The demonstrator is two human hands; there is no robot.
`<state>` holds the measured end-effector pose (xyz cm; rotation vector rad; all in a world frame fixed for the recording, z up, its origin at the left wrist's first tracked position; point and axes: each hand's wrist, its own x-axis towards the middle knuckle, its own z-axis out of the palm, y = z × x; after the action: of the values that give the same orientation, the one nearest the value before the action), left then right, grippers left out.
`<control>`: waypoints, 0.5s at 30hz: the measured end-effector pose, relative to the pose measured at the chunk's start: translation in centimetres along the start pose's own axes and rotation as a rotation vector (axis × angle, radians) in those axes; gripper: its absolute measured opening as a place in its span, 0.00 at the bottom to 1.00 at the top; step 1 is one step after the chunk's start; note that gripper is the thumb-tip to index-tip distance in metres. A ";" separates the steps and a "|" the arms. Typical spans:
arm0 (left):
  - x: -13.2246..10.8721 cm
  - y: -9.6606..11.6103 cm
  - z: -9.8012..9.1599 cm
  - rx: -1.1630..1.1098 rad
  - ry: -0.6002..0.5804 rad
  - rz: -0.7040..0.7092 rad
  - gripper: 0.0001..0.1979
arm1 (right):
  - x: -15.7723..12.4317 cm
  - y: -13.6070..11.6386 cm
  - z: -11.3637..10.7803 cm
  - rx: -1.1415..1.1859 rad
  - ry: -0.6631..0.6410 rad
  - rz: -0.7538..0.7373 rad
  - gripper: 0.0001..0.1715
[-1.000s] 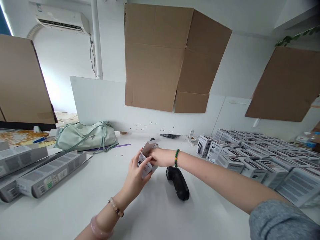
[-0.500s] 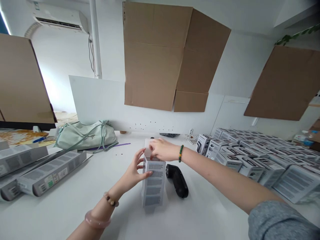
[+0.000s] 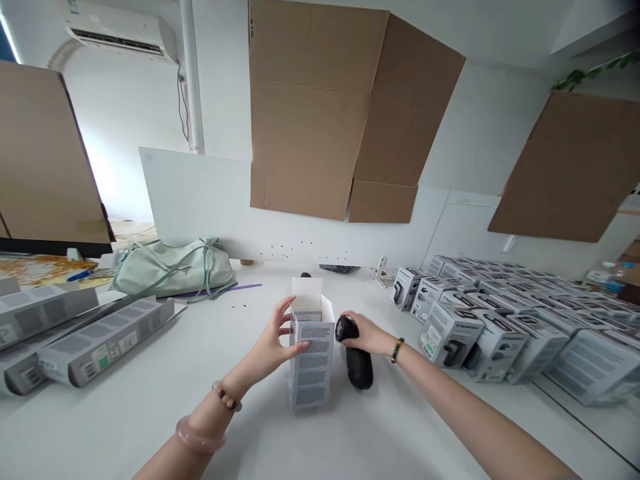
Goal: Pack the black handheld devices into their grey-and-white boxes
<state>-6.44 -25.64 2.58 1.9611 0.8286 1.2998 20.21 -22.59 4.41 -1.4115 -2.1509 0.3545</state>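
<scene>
Pink bangle (image 3: 200, 437) and beaded bracelet (image 3: 227, 398) on the left wrist; both forearms run out of view at the lower edge. White printed box (image 3: 311, 370) stands upright on the counter (image 3: 240, 433), its top open, back flap raised. Something pale with print shows just inside; the depth below is hidden by the front wall. Left hand (image 3: 274, 339) grips the box's left front edge, thumb on the printed face, fingers curled at the side, some tips lost behind it. Print too small to read.

Just right of the box, right hand (image 3: 367, 335) is closed around the upper part of a black device (image 3: 360, 369); the fingers mask its middle. Cannot tell whether its lower end touches the counter.

Farther right, rows of packed boxes (image 3: 495, 340), the back ones merging. At left, flat grey cartons (image 3: 107, 343), some cut off. Beyond, a pale green bag (image 3: 173, 272). Small dark object (image 3: 305, 275) behind the flap, mostly covered, unidentifiable.
</scene>
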 end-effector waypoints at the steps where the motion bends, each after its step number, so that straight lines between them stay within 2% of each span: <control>1: 0.0 0.0 0.0 0.011 0.002 0.004 0.40 | 0.0 -0.2 -0.7 0.004 0.062 0.009 0.30; 2: 0.0 0.0 0.0 0.020 0.006 0.005 0.40 | 0.1 -0.6 -1.6 0.011 0.161 0.013 0.32; 4: 0.0 0.1 0.0 0.033 0.011 0.002 0.40 | 0.2 -2.2 -3.7 0.059 0.454 -0.027 0.34; 6: -0.1 0.2 0.0 0.042 0.000 0.004 0.40 | 0.2 -4.7 -5.7 0.149 0.789 -0.152 0.36; 7: -0.1 0.3 0.0 0.047 -0.004 0.009 0.40 | 0.3 -6.1 -6.4 0.187 0.908 -0.235 0.37; 8: -0.2 0.3 0.1 0.055 -0.004 0.017 0.40 | 0.3 -7.6 -6.9 0.198 0.969 -0.309 0.38; 9: -0.2 0.3 0.1 0.065 -0.005 0.027 0.40 | 0.4 -8.9 -7.2 0.187 0.976 -0.363 0.39; 11: -0.3 0.1 0.2 0.092 0.004 0.050 0.41 | 0.8 -11.1 -6.7 0.108 0.846 -0.434 0.37; 13: -0.4 -0.2 0.3 0.123 0.025 0.082 0.42 | 1.2 -12.1 -5.4 0.006 0.578 -0.466 0.35; 15: -0.4 -0.7 0.5 0.146 0.045 0.113 0.42 | 1.4 -12.0 -3.9 -0.080 0.300 -0.457 0.35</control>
<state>-6.16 -25.64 1.65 2.1267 0.8664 1.3876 12.84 -26.61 13.91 -0.9003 -2.1666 -0.1099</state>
